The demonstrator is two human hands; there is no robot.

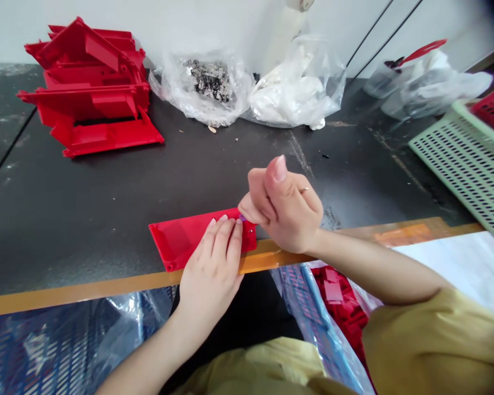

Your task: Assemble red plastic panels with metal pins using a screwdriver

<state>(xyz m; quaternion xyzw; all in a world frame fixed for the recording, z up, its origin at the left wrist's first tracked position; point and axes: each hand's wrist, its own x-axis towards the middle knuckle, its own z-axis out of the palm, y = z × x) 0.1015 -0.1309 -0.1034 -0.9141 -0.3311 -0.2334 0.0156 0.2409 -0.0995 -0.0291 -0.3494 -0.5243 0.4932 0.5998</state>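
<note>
A long red plastic panel [177, 236] with raised edges lies at the front edge of the dark table. My left hand [214, 258] holds it down, its fingers close together across the panel and its thumb mostly hidden. Just above the panel's right end, my right hand [286, 206] is closed in a fist with the thumb on top. A bit of purple [242, 218] shows between that fist and my left fingertips; whatever the fist grips is otherwise hidden. A small metallic spot [250, 231] sits on the panel near its right end.
Red plastic parts [94, 104] are stacked at back left. Behind the panel stand a bag of small dark pieces [209, 79] and a bag of white pieces [292, 93]. A pale green basket [461, 159] is at right. Below the edge are blue crates [66, 340] and red pieces [341, 307].
</note>
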